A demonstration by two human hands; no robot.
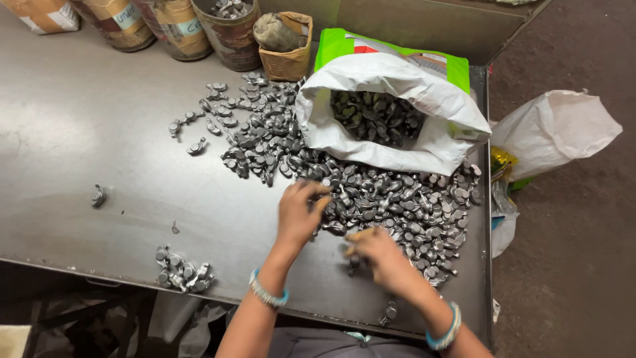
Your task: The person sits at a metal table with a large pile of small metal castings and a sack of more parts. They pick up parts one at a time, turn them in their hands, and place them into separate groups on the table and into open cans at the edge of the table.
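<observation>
A large heap of small grey metal parts (391,199) spreads over the grey metal table (79,132). My left hand (299,213) lies at the near-left edge of the heap, fingers curled over the parts. My right hand (379,252) is at the heap's near edge, fingers closed around small parts that are mostly hidden. An open white sack (391,113) with a green panel lies behind the heap and holds more of the same parts. A small group of sorted parts (182,272) sits near the table's front edge, left of my left arm.
Several round containers (179,26) and a small brown box (286,46) stand along the back edge. A single part (98,195) lies alone at the left. A white bag (553,129) hangs off the right side of the table.
</observation>
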